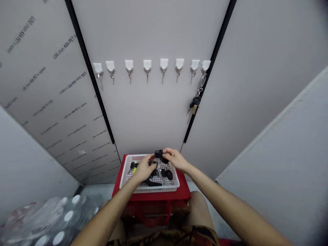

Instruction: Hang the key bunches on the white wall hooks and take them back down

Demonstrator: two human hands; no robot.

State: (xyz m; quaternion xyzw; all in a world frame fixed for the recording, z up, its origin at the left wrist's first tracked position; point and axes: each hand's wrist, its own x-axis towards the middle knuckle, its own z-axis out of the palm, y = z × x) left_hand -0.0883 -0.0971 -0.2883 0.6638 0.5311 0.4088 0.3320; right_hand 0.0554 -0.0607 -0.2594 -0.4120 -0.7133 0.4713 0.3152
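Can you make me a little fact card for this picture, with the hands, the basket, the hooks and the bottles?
Right hand: pinching black-headed keys
Left hand: fingertips at the same keys, grip unclear
White basket: under the hands, more keys inside
Wall hooks: eight in a row, keys on the rightmost
Bottles: lower left, white caps

On my left I see bottles with white caps, clear plastic bunched over some of them. Beyond them rises a grey panel printed with slanting rows of dark lettering — "ASA PET" among the words. Two black strips run down the wall facing me — a red cloth lies below.
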